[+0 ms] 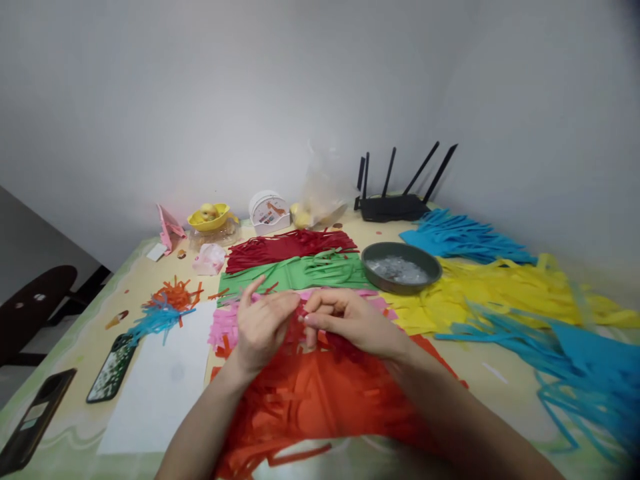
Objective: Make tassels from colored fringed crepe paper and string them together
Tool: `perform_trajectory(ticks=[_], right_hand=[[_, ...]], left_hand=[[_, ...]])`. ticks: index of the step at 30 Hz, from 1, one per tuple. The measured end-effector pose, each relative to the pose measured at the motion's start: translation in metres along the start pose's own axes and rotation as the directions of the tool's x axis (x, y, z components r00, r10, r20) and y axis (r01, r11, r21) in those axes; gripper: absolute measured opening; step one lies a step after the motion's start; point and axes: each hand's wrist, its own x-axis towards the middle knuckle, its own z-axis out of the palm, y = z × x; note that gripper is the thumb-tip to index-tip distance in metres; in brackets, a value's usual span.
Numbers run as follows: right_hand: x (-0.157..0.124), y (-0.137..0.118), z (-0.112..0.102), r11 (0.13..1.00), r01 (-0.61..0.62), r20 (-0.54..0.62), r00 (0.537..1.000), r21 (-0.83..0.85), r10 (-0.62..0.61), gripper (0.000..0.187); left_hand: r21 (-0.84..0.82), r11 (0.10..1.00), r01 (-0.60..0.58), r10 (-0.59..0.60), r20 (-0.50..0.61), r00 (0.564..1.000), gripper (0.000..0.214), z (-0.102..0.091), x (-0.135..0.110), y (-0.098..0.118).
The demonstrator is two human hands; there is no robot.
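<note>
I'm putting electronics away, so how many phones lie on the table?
2. The patterned phone lies just left of the white sheet; the dark phone lies farther left. More could be hidden under the fringed paper.

A smooth, plain, pale-grey back wall (225, 100) is rising behind a bench covered in a cream-yellow and pale-green patterned cloth (83, 347), whose far edge is running along its base. A matching plain grey right-hand wall (550, 147) is joining it, the 2 forming a faint corner. At the left, a dark-brown, rounded chair (37, 297) is standing beside the bench, grey floor (13, 383) showing below. Soft, diffuse light is falling across both walls.
</note>
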Motion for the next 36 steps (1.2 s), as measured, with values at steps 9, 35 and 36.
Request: perform_trajectory(ticks=[9, 35, 36], right_hand=[[0.005, 0.004, 0.016, 0.958, 0.17, -0.248, 0.942, -0.231, -0.227, 0.019], [0.03, -0.031, -0.235, 0.898, -0.303, -0.87, 0.468, -0.32, -0.153, 0.014], [0.026, -0.029, -0.241, 0.863, -0.364, -0.863, 0.483, -0.351, -0.147, 0.014]], left_hand=[[-0.585, 0.542, 0.603, -0.621, 0.205, 0.757, 0.024, 0.013, 0.003, 0.014], [-0.286, 0.957, 0.053, 0.276, 0.951, 0.136, 0.017, 0.059, -0.04, 0.056], [-0.278, 0.96, 0.036, 0.272, 0.954, 0.124, 0.019, 0.054, -0.04, 0.054]])
